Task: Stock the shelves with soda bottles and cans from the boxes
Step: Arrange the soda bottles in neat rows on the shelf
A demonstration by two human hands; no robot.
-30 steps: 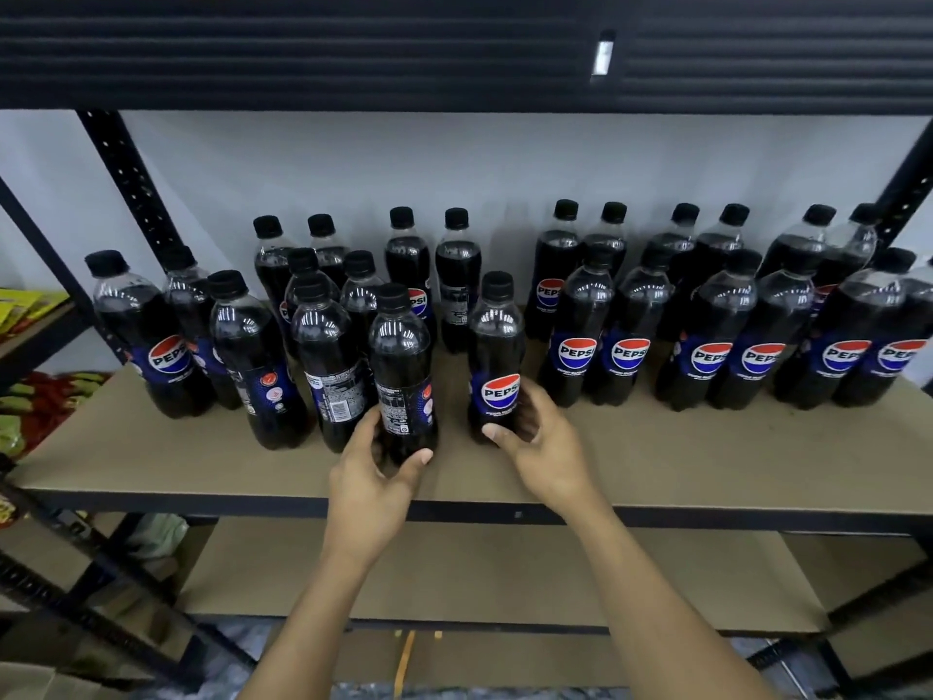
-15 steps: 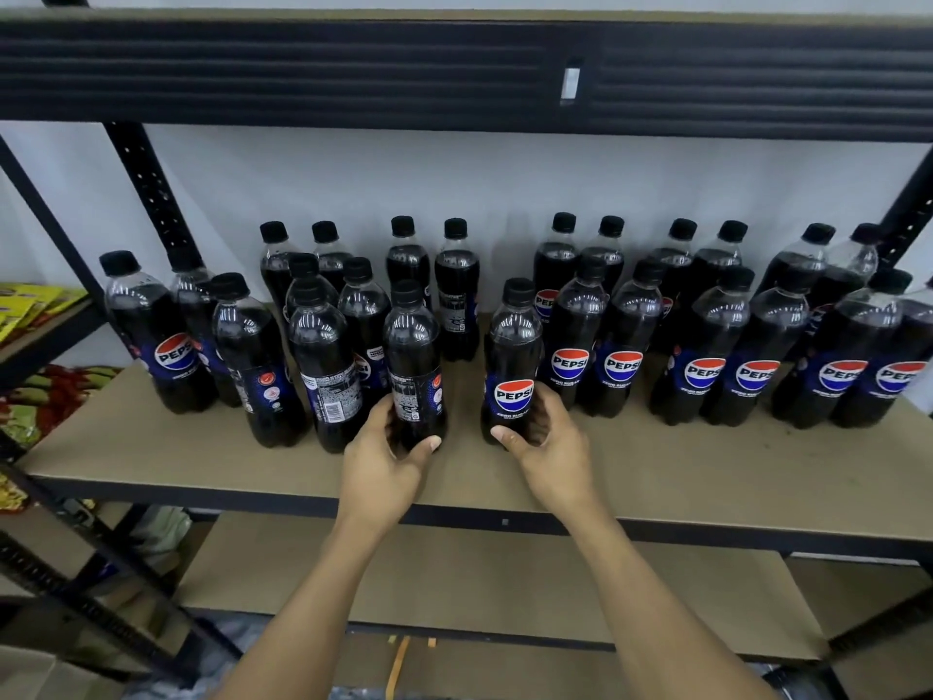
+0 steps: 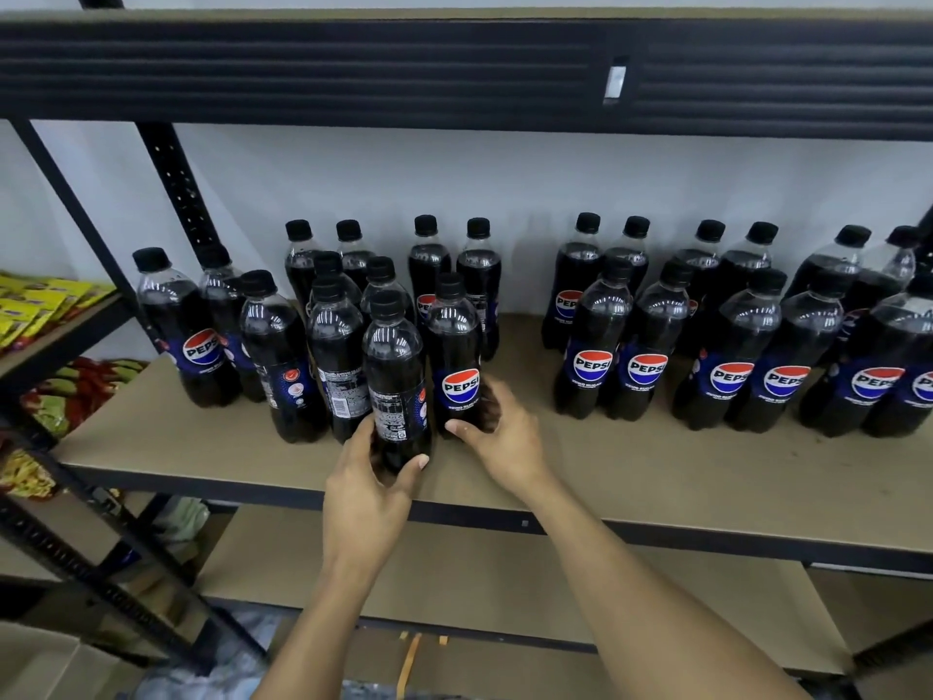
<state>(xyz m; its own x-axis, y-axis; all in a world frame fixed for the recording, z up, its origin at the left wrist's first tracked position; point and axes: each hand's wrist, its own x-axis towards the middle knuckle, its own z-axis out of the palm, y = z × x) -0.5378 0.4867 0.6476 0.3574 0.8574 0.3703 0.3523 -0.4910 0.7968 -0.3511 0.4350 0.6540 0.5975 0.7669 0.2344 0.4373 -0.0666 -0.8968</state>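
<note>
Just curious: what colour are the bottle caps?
The bottle caps are black, clearest in the head view.

The bottles (image 3: 589,346) bear "PEPSI" logos with "ZERO SUGAR" beneath.

At the right edge of the frame the last bottle (image 3: 921,406) is cut off, and the snack packets (image 3: 35,305) are cropped at the left edge. The back-row bottles (image 3: 588,275) are partly hidden by those in front. The base of the front bottle (image 3: 396,366) is covered by the left hand (image 3: 366,490). Its label print is too small to be read.
</note>
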